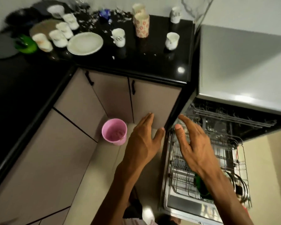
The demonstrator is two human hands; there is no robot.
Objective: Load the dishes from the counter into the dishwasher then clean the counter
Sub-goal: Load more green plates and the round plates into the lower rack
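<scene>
Nearest us, we see both hands held out empty in front of the body: the left hand (143,142) has its fingers straight and close together with the thumb spread aside, and the right hand (191,142) has its fingers straight and loosely apart, gripping nothing. Under the right forearm the dishwasher (234,88) stands open, its lower rack (182,184) pulled out over the lowered door; a green item (201,189) lies in that rack, partly hidden by the arm, and round metal pieces (238,184) sit at the rack's right side. Left of the hands a pink bucket (114,132) stands on the floor in the corner of the beige cabinets (113,93). Farther off, the black counter (144,62) holds the dishes: a white plate (85,43), white cups (62,35) clustered to its left, a floral tumbler (141,25), three more white mugs (172,40) spread to the right, a green bowl (25,43) and a grey plate (2,47) at the far left. Scraps of litter (91,20) lie scattered along the counter's back edge.
</scene>
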